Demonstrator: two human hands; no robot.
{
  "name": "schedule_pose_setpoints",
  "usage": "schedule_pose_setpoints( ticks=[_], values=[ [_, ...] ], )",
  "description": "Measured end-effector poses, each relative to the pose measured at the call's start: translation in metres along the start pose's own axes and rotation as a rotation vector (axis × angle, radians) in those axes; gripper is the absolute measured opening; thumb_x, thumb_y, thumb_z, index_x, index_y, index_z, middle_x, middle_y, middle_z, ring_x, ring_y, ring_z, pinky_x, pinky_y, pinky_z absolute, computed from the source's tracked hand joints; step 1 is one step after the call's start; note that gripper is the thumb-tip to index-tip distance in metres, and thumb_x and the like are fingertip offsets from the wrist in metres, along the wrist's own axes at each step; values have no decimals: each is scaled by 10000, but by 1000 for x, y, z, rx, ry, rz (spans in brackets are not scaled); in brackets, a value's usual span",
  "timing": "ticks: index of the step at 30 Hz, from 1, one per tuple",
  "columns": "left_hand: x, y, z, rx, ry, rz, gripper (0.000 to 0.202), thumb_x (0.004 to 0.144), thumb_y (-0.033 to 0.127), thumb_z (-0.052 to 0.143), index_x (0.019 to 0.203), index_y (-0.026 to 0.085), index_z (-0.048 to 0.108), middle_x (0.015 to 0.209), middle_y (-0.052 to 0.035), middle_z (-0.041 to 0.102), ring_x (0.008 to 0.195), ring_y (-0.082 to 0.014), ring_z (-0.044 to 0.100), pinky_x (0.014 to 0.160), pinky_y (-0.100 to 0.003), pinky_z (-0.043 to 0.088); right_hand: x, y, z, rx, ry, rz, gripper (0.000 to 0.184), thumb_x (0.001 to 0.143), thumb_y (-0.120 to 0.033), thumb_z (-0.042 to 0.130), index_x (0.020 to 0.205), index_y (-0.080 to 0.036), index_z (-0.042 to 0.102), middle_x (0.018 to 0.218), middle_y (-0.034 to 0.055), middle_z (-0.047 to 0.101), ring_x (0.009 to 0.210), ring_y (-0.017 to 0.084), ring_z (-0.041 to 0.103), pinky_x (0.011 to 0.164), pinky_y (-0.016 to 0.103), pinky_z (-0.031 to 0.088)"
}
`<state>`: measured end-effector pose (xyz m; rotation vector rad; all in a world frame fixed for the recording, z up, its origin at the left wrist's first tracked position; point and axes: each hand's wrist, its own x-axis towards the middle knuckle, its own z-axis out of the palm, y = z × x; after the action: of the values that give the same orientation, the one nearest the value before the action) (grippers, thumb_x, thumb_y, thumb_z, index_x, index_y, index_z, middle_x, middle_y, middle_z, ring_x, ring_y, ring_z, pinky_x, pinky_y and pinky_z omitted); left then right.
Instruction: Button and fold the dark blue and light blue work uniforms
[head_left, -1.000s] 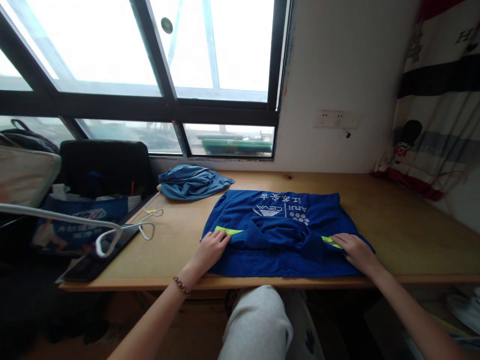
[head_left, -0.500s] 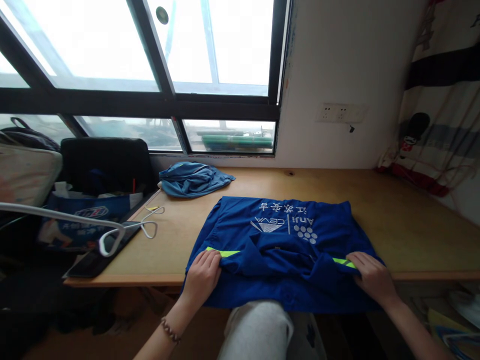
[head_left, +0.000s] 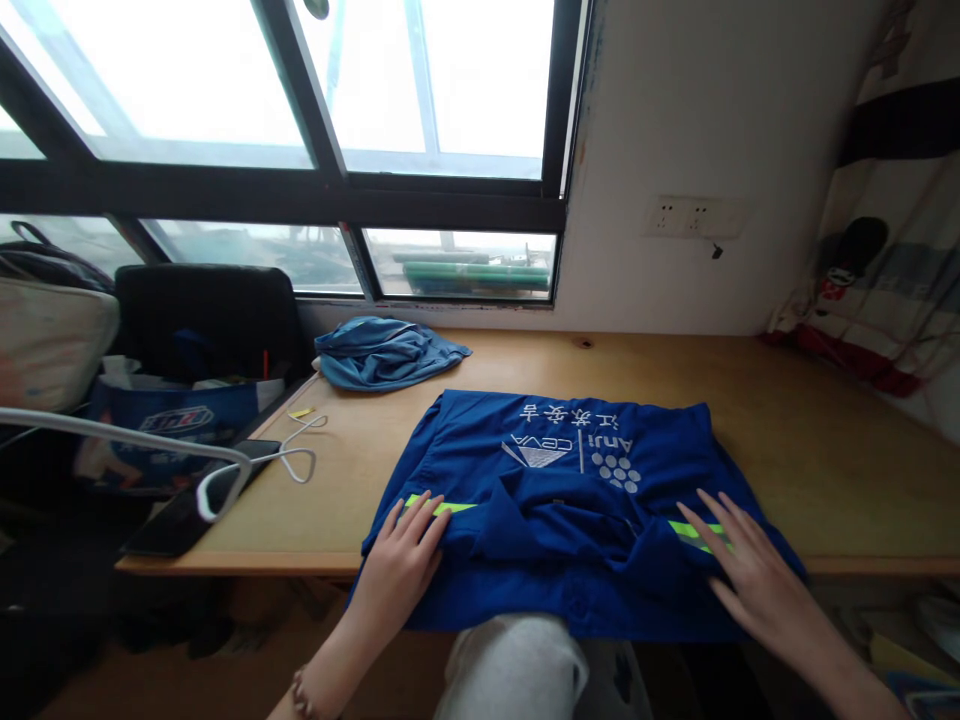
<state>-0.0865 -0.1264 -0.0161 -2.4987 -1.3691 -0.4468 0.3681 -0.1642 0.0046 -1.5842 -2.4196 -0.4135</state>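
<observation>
A blue work jacket [head_left: 465, 450] with white printed lettering and yellow-green reflective strips lies on the wooden table [head_left: 840, 450], its collar toward me and its near part hanging over the front edge. My left hand [head_left: 405, 545] rests on the jacket's left shoulder area, fingers spread across the yellow-green strip. On the other side my right hand [head_left: 750, 565] lies with fingers spread, over the right-hand strip. Neither hand grips the fabric. The lettering appears upside down from here.
A crumpled blue-grey cloth [head_left: 382, 355] lies at the table's back left. Near the left edge are a white cable [head_left: 300, 465] and a dark flat device [head_left: 169, 520]. A black chair [head_left: 210, 310] with a printed bag [head_left: 180, 420] stands left. My knee [head_left: 517, 670] is below the edge.
Both hands have let go of the jacket's shoulders, and their fingers have spread out over it. The jacket's right shoulder side has spread slightly outward. The view has shifted a little.
</observation>
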Motion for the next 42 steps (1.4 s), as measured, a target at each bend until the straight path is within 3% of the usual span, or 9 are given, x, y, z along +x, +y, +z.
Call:
schedule_pose_setpoints(
  ticks=[5,7,10,14,19,23,27,33,42],
  values=[
    [28,37,-6,-18,0,-15,616,739,65,386,1329,199,265,1384,-99,269,1259,-271,247,995,-477,265,48,-92,-26,159,-16,-226,556,780,-142,423,1316,-240,309,1353,27,329,1237,244,280,1007,440,293],
    [38,48,-5,-64,-22,-20,670,718,35,368,1344,221,222,1400,-93,230,1249,-259,270,980,-452,300,65,-119,-17,226,-32,-141,527,789,-176,448,1304,-177,333,1299,78,395,1190,251,341,970,418,351],
    [43,51,-1,-133,-67,-55,734,678,12,359,1356,224,179,1404,-89,219,1210,-239,335,954,-413,346,77,-139,4,309,-30,19,421,779,-146,473,1200,-148,462,1097,107,535,1030,247,470,873,401,431],
    [36,43,6,-185,-99,-75,723,665,36,377,1350,193,207,1365,-79,313,1175,-239,378,946,-403,358,72,-142,11,382,-4,12,284,810,-93,403,1019,-175,577,888,71,582,876,202,527,802,373,458],
    [26,42,14,-151,-60,-96,552,706,83,393,1255,138,391,1253,-80,472,1139,-259,417,948,-435,332,47,-113,-2,324,17,-92,408,804,-121,423,1197,-224,463,1201,61,472,1166,232,366,957,404,359],
    [24,49,17,-152,18,-135,429,730,96,393,1138,152,511,1192,-84,529,1106,-260,452,969,-459,284,24,-81,5,182,32,56,605,750,-131,458,1325,-205,284,1352,69,313,1246,275,251,1003,468,281],
    [32,49,14,-191,6,-182,389,730,98,412,1098,158,523,1137,-85,562,1069,-243,480,977,-447,278,15,-60,20,199,-10,138,703,711,-152,472,1356,-182,195,1320,73,374,1208,256,334,995,440,305],
    [68,30,10,-219,-129,-250,249,764,105,410,952,177,558,960,-68,618,892,-207,552,799,-339,417,32,-14,26,339,-208,227,697,643,-113,457,1314,-239,315,1202,45,511,1076,212,487,882,349,424],
    [133,-23,29,-153,-175,-59,288,701,47,479,933,178,588,1007,-68,612,966,-196,531,834,-321,386,95,102,41,400,-347,307,550,569,-10,377,994,-238,641,1010,-12,639,996,170,551,901,265,392]
  ],
)
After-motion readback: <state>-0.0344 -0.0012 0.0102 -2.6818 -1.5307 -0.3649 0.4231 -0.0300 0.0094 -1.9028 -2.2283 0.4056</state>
